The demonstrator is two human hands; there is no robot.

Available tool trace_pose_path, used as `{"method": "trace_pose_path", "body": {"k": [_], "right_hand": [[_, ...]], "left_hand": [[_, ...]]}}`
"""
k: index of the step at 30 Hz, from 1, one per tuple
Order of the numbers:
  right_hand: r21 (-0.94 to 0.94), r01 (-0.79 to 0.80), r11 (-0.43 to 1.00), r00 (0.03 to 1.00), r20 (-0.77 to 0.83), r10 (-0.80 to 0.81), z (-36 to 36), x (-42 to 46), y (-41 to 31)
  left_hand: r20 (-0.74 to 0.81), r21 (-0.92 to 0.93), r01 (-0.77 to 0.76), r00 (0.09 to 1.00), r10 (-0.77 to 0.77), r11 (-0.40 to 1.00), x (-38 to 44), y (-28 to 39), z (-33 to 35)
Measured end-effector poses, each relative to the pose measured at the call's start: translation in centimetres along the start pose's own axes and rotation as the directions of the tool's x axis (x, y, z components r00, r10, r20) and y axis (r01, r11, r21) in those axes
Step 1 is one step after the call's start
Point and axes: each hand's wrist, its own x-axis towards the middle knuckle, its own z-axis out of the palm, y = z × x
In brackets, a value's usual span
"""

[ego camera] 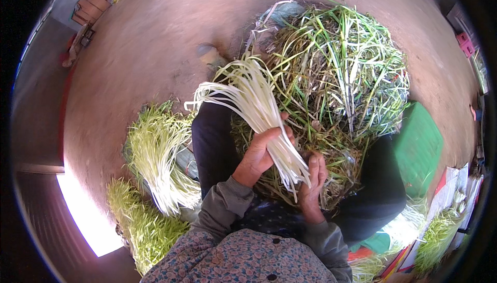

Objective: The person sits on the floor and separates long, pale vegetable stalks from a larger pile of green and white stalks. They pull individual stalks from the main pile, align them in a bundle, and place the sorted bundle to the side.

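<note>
A bunch of long, pale stalks [256, 96], which look like blanched chives, lies in the grip of my left hand [258, 155]. Its leafy tops droop away to the upper left, and the cut-looking ends point down toward my lap. At those lower ends is my right hand [313, 178], its fingers curled against the stalks. Whether the right fingers pinch a single stalk is hidden. Between my knees and beyond them spreads a big heap of green and brown leaves and dry trimmings [330, 77].
Left of my knee lie a pile of pale stalks [163, 162] and a yellow-green pile [151, 224]. A green plastic container [421, 147] stands beyond my right knee. More stalks [438, 232] lie lower right. Pink stools [465, 44] and wooden crates [91, 7] line the bare floor's edges.
</note>
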Motion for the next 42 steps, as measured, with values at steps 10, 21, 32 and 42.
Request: {"method": "trace_pose_path", "body": {"k": [10, 21, 32, 42], "right_hand": [[-0.109, 0.313, 0.943, 0.941, -0.098, -0.324, -3.8, -1.0, -6.8], [-0.492, 0.589, 0.641, 0.801, 0.459, -0.383, -6.0, -4.1, -4.7], [-0.596, 0.291, 0.748, 0.931, 0.357, -0.078, -5.7, -5.8, -6.9], [-0.274, -0.312, 0.91, 0.83, 0.388, 0.401, -5.6, -4.8, -2.9]], "left_hand": [[0.063, 0.335, 0.021, 0.997, -0.045, 0.942, 2.7, 5.3, 7.4], [-0.208, 0.052, 0.394, 0.903, -0.376, 0.918, 0.0, -2.6, 3.3], [-0.249, 0.131, 0.456, 0.875, -0.416, 0.88, -4.5, -4.8, 0.3], [-0.125, 0.157, 0.417, 0.908, -0.4, 0.895, -6.3, -5.1, -1.0]]}}
